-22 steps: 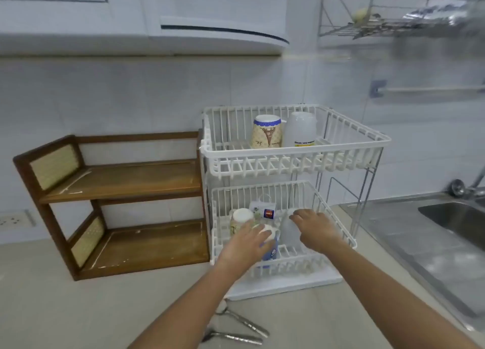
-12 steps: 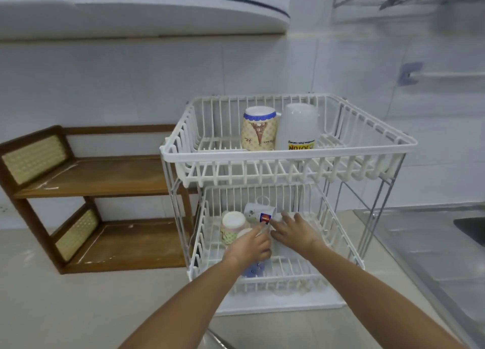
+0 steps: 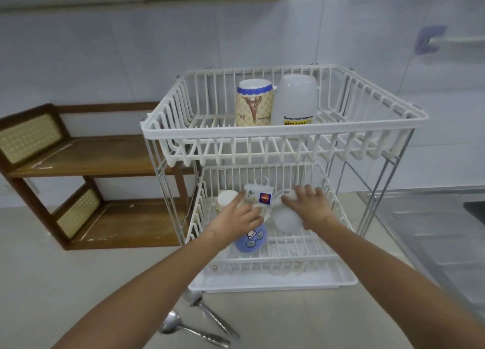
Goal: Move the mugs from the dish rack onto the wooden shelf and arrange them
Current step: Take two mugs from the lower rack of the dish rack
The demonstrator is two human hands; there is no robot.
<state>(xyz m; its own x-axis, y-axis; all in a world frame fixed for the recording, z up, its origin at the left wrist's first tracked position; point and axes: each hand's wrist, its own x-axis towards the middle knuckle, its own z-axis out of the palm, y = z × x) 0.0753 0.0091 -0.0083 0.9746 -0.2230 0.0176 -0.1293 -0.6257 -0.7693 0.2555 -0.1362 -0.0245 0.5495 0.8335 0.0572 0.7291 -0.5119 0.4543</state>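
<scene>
The white two-tier dish rack [image 3: 286, 133] stands on the counter. Its upper tier holds an upturned patterned mug with a blue rim [image 3: 253, 104] and a tall white mug [image 3: 295, 99]. In the lower tier, my left hand [image 3: 236, 221] grips the top of an upturned blue mug [image 3: 250, 241]. My right hand [image 3: 312, 209] lies over an upturned white mug [image 3: 287, 222], fingers on it. A cream mug [image 3: 225, 200] and a white mug with a red logo [image 3: 258, 195] lie behind my hands. The wooden shelf [image 3: 91, 157] to the left holds nothing.
Two metal spoons [image 3: 194, 327] lie on the counter in front of the rack's drip tray [image 3: 273, 285]. A steel sink drainboard [image 3: 433, 233] is on the right. The tiled wall is close behind the rack and the shelf.
The view has come closer to the rack. Both hands have reached deeper into the lower tier; the left has settled on the blue mug, the right on the white mug.
</scene>
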